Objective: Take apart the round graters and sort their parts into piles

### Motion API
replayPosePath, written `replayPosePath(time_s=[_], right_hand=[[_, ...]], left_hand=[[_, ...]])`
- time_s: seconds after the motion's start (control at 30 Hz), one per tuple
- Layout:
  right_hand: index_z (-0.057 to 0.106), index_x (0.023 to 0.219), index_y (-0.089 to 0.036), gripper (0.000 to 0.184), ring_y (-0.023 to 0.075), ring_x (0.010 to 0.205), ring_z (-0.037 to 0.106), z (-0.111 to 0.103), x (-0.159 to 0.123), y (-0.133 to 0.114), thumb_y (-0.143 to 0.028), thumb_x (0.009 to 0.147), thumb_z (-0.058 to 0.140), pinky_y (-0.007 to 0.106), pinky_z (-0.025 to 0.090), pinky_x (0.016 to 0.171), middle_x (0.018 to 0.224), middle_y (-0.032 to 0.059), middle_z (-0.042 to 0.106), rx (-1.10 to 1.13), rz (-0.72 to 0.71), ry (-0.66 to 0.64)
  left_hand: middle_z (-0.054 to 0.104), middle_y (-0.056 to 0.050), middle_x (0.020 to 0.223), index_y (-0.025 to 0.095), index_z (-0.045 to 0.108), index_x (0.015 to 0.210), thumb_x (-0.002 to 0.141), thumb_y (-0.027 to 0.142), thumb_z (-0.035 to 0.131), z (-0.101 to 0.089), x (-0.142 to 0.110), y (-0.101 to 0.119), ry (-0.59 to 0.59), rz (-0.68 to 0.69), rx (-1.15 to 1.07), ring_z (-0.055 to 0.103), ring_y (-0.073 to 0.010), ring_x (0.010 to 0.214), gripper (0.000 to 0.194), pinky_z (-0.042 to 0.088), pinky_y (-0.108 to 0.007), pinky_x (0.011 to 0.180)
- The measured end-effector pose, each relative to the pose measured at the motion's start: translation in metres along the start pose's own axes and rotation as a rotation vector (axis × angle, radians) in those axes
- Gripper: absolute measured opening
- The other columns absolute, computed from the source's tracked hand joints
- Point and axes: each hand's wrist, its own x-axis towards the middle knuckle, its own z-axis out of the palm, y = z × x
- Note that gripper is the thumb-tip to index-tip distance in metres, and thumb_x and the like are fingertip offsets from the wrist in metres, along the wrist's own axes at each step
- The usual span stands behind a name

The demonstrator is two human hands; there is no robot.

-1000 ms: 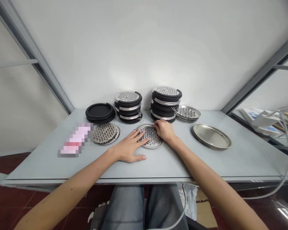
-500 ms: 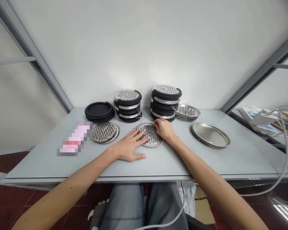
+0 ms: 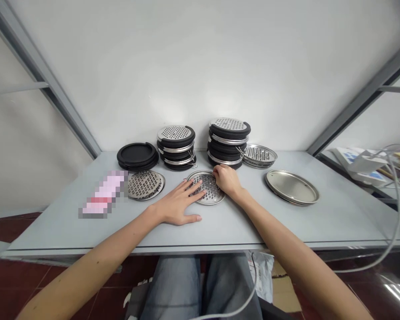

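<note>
Mid-tabletop [image 3: 260, 222]: grater disc [image 3: 210, 200] lies flat, left hand [image 3: 175, 205] splayed open with fingertips on it, right hand [image 3: 227, 181] curled over its far-right rim, grip unclear. Grater stacks [image 3: 227, 142] sit just behind.

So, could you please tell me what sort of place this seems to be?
Probably a small packing or assembly workspace: stacks of black-rimmed round graters stand on a grey table, with loose steel grater discs beside them and cardboard below.

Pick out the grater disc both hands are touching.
The perforated steel disc, front centre, under the left hand and right hand; the loose discs at left and right lie untouched.
</note>
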Motion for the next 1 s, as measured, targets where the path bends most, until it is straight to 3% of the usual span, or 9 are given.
replayPosePath(time_s=[0.2, 0.4, 0.5, 0.6, 0.7, 0.87, 1.0], right_hand=[[0.067, 0.089, -0.018, 0.015, 0.0201, 0.08, 0.063, -0.001, -0.002, 0.007, -0.021, 0.087, 0.052, 0.028, 0.041, 0.069, 0.088, 0.0077, 0.071, 0.174, 0.051, 0.068], [0.067, 0.079, -0.019, 0.012, 0.0148, 0.064, 0.061, -0.018, -0.003, 0.03, -0.024, 0.082, 0.057, 0.025, 0.042, 0.065, 0.072, 0.0017, 0.07, 0.423, 0.077, 0.147], [0.068, 0.077, -0.019, 0.01, 0.0141, 0.063, 0.06, -0.028, -0.004, 0.036, -0.024, 0.079, 0.06, 0.025, 0.042, 0.065, 0.069, 0.0012, 0.069, 0.447, 0.035, 0.095], [0.07, 0.078, -0.018, 0.01, 0.0138, 0.064, 0.06, -0.035, -0.005, 0.04, -0.022, 0.078, 0.06, 0.024, 0.041, 0.064, 0.071, 0.0011, 0.07, 0.428, -0.008, 0.023], [0.071, 0.078, -0.018, 0.009, 0.0145, 0.067, 0.062, -0.035, -0.006, 0.047, -0.02, 0.076, 0.062, 0.023, 0.041, 0.062, 0.074, 0.002, 0.071, 0.357, 0.027, -0.068], [0.073, 0.075, -0.021, 0.01, 0.016, 0.068, 0.062, -0.03, -0.005, 0.061, -0.025, 0.076, 0.065, 0.024, 0.04, 0.061, 0.076, 0.0026, 0.073, 0.266, 0.095, -0.239], [0.074, 0.079, -0.021, 0.019, 0.0159, 0.065, 0.06, -0.032, -0.007, 0.057, -0.032, 0.082, 0.059, 0.025, 0.038, 0.059, 0.073, 0.0027, 0.071, 0.213, 0.105, -0.169]], left_hand=[[0.006, -0.006, 0.16, 0.028, 0.02, 0.151, 0.088, 0.064, 0.045, -0.003, 0.0, 0.0, -0.018, -0.029, -0.008, 0.006, -0.0325, 0.146, 0.077, 0.01, -0.05, 0.118], [0.015, -0.007, 0.159, 0.032, 0.034, 0.146, 0.092, 0.057, 0.042, -0.009, -0.004, -0.007, -0.003, -0.112, -0.08, 0.017, -0.0318, 0.144, 0.06, 0.02, -0.049, 0.116], [0.023, -0.008, 0.157, 0.031, 0.04, 0.143, 0.094, 0.053, 0.043, -0.011, -0.006, -0.01, 0.028, -0.121, -0.118, 0.025, -0.0319, 0.142, 0.054, 0.026, -0.049, 0.114], [0.03, -0.009, 0.154, 0.028, 0.036, 0.146, 0.094, 0.051, 0.043, -0.013, -0.006, -0.009, 0.059, -0.124, -0.135, 0.031, -0.0305, 0.139, 0.057, 0.029, -0.047, 0.113], [0.037, -0.01, 0.15, 0.025, 0.03, 0.148, 0.094, 0.05, 0.043, -0.016, -0.006, -0.007, 0.086, -0.125, -0.136, 0.036, -0.0287, 0.136, 0.061, 0.031, -0.045, 0.112], [0.05, -0.01, 0.139, 0.023, 0.037, 0.145, 0.094, 0.045, 0.047, -0.018, -0.004, -0.004, 0.147, -0.097, -0.136, 0.045, -0.0261, 0.128, 0.057, 0.037, -0.042, 0.108], [0.055, -0.009, 0.134, 0.024, 0.036, 0.145, 0.094, 0.046, 0.046, -0.019, -0.003, -0.003, 0.193, -0.113, -0.165, 0.05, -0.0247, 0.122, 0.057, 0.039, -0.04, 0.105]])
